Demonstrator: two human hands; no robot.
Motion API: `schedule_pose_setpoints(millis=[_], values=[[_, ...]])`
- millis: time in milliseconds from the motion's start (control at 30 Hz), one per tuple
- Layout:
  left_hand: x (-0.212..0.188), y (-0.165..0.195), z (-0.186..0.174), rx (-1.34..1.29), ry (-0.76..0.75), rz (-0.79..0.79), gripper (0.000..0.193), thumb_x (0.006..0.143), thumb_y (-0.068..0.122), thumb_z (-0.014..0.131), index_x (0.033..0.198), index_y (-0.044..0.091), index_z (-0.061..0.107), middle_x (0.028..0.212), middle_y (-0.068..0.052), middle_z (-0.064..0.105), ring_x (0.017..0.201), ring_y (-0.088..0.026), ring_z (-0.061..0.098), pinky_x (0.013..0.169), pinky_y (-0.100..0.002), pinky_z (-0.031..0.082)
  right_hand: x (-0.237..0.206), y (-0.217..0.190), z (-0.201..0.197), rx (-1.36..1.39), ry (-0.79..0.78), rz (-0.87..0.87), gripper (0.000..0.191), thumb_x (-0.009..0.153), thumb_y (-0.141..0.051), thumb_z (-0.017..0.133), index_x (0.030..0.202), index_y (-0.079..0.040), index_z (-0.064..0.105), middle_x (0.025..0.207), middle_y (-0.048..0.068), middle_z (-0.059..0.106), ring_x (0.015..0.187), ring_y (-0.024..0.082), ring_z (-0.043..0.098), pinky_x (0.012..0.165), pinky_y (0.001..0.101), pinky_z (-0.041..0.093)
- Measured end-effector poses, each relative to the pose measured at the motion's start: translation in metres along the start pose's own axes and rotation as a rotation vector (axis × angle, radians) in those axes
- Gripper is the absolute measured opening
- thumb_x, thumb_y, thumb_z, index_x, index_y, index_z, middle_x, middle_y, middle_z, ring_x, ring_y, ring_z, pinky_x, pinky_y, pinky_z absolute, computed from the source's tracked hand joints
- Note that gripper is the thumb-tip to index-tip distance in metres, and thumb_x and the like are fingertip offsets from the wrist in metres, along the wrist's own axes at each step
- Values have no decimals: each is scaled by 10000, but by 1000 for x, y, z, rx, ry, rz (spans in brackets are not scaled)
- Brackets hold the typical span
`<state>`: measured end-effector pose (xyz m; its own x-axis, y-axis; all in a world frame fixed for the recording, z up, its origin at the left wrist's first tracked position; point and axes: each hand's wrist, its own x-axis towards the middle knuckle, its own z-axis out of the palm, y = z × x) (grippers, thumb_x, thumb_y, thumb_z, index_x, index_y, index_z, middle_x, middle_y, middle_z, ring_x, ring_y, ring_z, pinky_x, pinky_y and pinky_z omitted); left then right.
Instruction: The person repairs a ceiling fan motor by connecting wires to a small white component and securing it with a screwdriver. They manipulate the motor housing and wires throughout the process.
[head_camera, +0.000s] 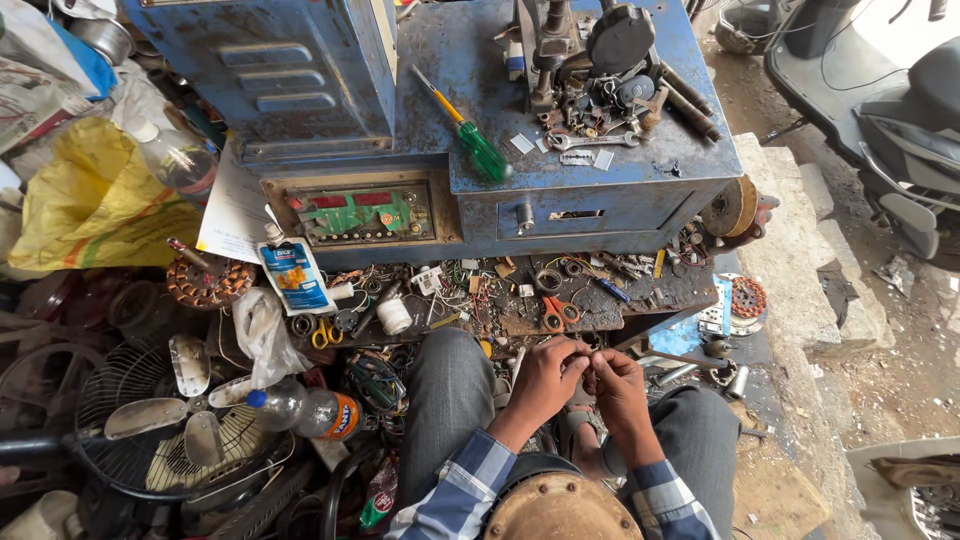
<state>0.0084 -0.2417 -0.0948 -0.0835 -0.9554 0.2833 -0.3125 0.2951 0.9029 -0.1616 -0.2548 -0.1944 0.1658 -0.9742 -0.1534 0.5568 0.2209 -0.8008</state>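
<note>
Two bare hands are brought together low in the frame, just below the front edge of a cluttered blue metal workbench (600, 215), above the lap of a seated person in grey trousers and a plaid shirt. The left hand (545, 380) is curled, its fingertips pinched narrowly against those of the right hand (620, 390); something small and thin, possibly a wire, is pinched between them, though what it is cannot be told. A rounded, rusty metal housing (560, 510) is seen directly beneath the wrists, between the person's knees.

On the low shelf at the foot of the workbench, orange-handled scissors (558, 315) are laid just above the hands, amid screws, wire ends and small parts. A second pair of scissors with yellow handles (325, 333) is found further left along the same shelf, near a spool of white thread (395, 317). On top of the workbench a green-handled screwdriver (470, 135) is laid at a slant, with a spanner (590, 142) to its right beside a heap of dark machine parts. Left of the workbench, a copper-wound motor stator (208, 282), a fan with metal blades (185, 400) and a plastic bottle with a blue cap (305, 410) are scattered on the ground, well apart from the hands
</note>
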Motion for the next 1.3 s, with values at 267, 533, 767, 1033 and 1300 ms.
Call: schedule_pose_setpoints(millis=[267,533,767,1033,1300], values=[[0,1,3,77,-16,15,119,939,85,655,1009,-11,650,961,-176,685,874,-378,679,728,-447,536,0,0,-2,-134,-19,-44,230,998,-197,695,902,12,696,696,19,623,586,94,529,541,245,407],[9,-23,12,-33,168,17,174,995,105,510,891,-34,496,810,-207,532,722,-390,551,647,-488,421,96,-153,56,-1083,207,-988,31,982,-4,755,987,2,725,831,72,665,694,114,585,595,235,427],[10,-26,7,-23,123,-75,320,1050,192,551,810,-18,529,704,-196,528,645,-380,552,606,-480,403,205,-266,141,-1493,130,-906,221,916,-139,836,1056,13,758,856,174,743,708,262,711,655,362,531],[13,-16,0,-160,166,-175,248,1012,236,561,1086,22,661,743,-155,647,655,-304,639,602,-410,468,214,-253,107,-1164,166,-973,40,995,-5,774,1032,10,772,892,119,759,768,126,699,678,261,523],[13,-18,7,-185,157,-134,242,1035,222,599,969,-5,647,764,-139,655,655,-229,648,591,-371,481,214,-260,91,-1049,89,-931,72,985,-9,788,1054,14,783,947,77,774,823,85,720,742,213,557]])
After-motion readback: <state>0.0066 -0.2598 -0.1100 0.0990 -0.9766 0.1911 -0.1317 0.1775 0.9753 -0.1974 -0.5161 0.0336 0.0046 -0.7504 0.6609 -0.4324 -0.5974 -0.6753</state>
